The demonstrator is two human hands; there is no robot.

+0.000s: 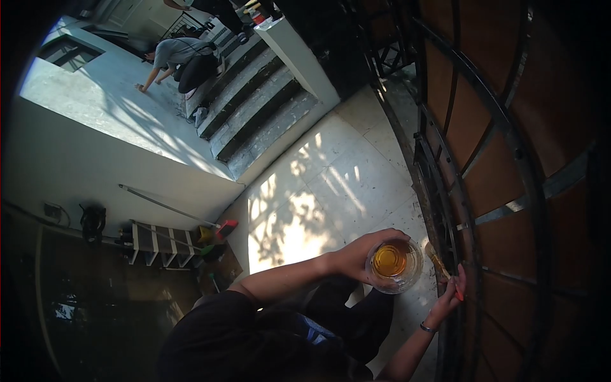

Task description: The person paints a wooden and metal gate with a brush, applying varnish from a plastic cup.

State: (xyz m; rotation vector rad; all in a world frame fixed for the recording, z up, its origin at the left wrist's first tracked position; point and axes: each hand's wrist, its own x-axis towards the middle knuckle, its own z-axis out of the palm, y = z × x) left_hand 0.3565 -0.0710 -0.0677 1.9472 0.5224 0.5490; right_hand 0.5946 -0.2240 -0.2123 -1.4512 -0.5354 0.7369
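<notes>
Cup [412, 278] of clear material, with amber liquid [389, 260] low inside it, is in my left hand [359, 256], out in front of my body and just beside the black metal railing [468, 235]. My left fingers and thumb are closed around its side, and I see down through its open mouth. My right hand [447, 299] is up close to the same railing, fingers bent together around a slim thing that looks like a brush [435, 260], its yellowish end pointing towards the bars; a small red part shows by my fingers, too small to make out well. A band [428, 327] circles my right wrist. Brownish panels [509, 239] lie behind the bars. Below me, pale floor tiles [347, 169] carry patches of sunlight and leaf shadow. On my left, a low rack [159, 245] is near the wall [146, 172], with a red broom head [226, 229] close to it and a dark coiled thing [93, 223] against the wall. Farther off, beside the steps [261, 105], a person in a grey shirt [181, 52] crouches with one hand down on the pale ledge [114, 105].
</notes>
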